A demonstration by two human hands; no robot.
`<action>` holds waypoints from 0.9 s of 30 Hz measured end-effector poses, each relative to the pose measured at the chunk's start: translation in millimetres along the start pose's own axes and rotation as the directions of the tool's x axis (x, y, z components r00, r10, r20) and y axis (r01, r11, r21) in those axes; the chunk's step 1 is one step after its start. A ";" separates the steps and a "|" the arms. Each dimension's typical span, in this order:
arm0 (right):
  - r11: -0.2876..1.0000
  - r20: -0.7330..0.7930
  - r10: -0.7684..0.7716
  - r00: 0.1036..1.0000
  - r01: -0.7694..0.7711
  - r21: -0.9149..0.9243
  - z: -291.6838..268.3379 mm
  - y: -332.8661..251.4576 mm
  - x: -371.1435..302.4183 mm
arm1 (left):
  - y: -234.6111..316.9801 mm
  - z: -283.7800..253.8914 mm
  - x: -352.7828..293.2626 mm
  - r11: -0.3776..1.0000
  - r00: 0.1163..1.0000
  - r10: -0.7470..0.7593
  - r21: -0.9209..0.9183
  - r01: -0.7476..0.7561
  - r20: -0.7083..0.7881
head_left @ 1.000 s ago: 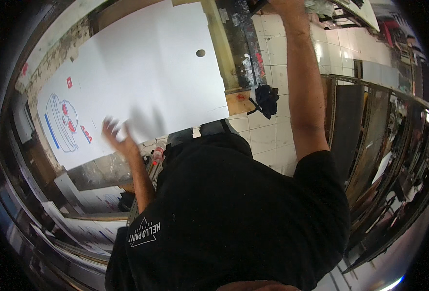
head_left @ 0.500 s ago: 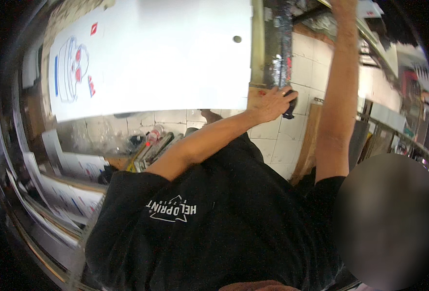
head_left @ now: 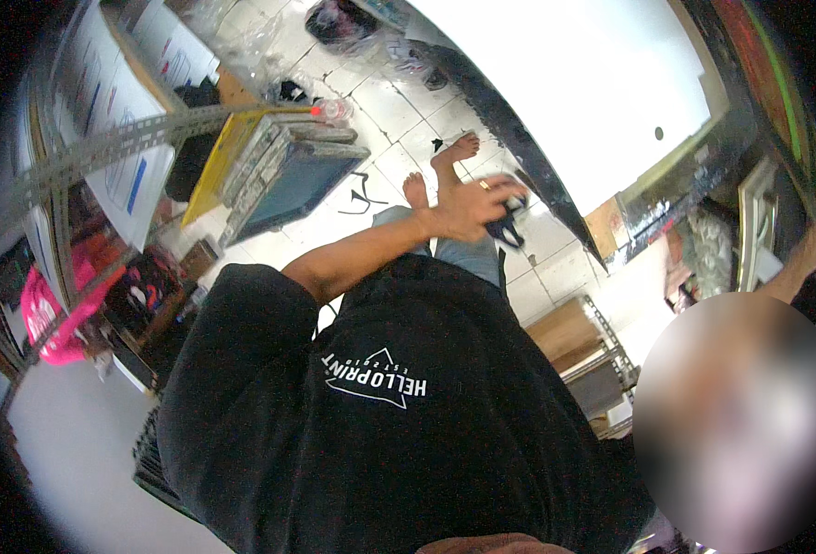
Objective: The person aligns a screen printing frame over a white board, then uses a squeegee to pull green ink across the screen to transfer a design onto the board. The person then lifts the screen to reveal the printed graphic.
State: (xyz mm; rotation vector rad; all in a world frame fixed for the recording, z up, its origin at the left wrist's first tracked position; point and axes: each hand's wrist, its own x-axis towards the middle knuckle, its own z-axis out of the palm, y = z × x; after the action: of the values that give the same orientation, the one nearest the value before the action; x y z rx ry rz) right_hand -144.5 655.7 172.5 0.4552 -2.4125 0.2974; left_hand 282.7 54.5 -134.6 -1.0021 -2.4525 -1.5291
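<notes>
- Pale tiled floor point(head_left: 399, 111): seen beneath and beyond the left hand point(head_left: 471, 208), crossed by dark joint lines
- White panel point(head_left: 602, 83): spread ahead and to the right of the left hand, pierced by one small dark hole; its near side is bordered by the dark table edge point(head_left: 505, 115), from which the hand is set apart
- Printed white boards point(head_left: 117, 111): stood upright well to the left of the hand and farther ahead, marked with blue
- Stack of framed panels point(head_left: 297, 189): leaned at a slant to the left of the hand, with a dark blue face shown and a yellow board point(head_left: 219, 166) placed at its far side
- Right forearm point(head_left: 786, 277): seen far to the right of the left hand, partly covered by a blurred patch; the right hand is out of sight, so its state cannot be told
- Clear bottle with a red cap point(head_left: 336, 111): laid ahead and left of the hand
- Left hand: held out before the thighs, palm down, fingers curled
- Crumpled black item point(head_left: 507, 231): gripped by those fingers and hung just below them
- Ring point(head_left: 485, 186): worn on a left-hand finger
</notes>
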 end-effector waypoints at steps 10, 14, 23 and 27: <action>0.939 0.012 0.341 0.940 -0.342 0.049 -11.6 -122.0 -22.9 | -238.2 27.8 -25.9 0.730 0.784 -0.429 0.340 0.594 -0.448; 0.924 -0.126 0.362 0.923 -0.338 0.178 30.8 -226.3 -10.7 | -347.5 14.9 -15.2 0.629 0.726 -0.435 0.397 0.669 -0.533; 0.864 -0.349 0.468 0.812 -0.337 0.373 17.9 -218.9 -10.6 | -355.4 -5.8 25.9 0.362 0.502 -0.682 0.351 0.864 -0.532; 0.854 -0.460 0.520 0.720 -0.420 0.308 52.7 -162.0 -15.7 | -319.7 -14.8 16.4 0.360 0.352 -0.785 0.088 0.929 -0.509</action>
State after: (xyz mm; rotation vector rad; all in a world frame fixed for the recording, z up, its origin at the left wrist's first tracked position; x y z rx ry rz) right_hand -98.9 494.6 137.8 -0.1814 -1.9115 0.7701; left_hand 85.2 -41.5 -368.0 0.8608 -2.8629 -1.0747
